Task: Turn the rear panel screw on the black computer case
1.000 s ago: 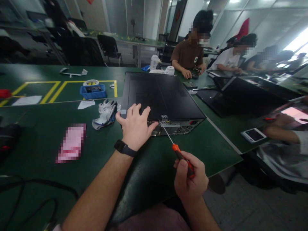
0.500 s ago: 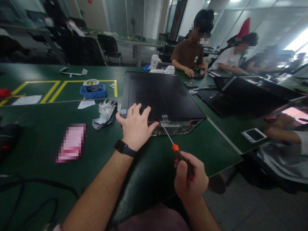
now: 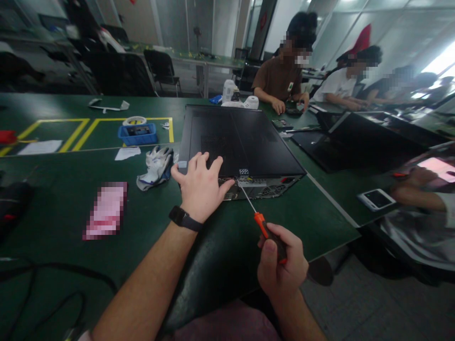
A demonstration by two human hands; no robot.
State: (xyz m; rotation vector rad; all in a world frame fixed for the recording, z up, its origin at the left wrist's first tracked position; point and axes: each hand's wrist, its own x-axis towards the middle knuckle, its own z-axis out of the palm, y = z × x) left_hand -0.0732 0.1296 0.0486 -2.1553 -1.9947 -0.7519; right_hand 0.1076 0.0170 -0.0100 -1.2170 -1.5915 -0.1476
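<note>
A black computer case [image 3: 241, 139] lies flat on the green table [image 3: 64, 208], its rear panel facing me. My left hand [image 3: 199, 187] rests on the near left corner of the case, fingers spread on the lid and thumb along the rear edge. My right hand [image 3: 280, 265] is closed round the handle of an orange-and-black screwdriver [image 3: 261, 225]. Its thin shaft runs up and left, and the tip touches the rear panel close to my left thumb.
Crumpled white work gloves [image 3: 156, 166] lie left of the case, with a blue tray [image 3: 138, 134] and a tape roll behind them. A phone [image 3: 376, 199] lies at the right. Other people sit working at the far and right sides. Cables lie at the near left.
</note>
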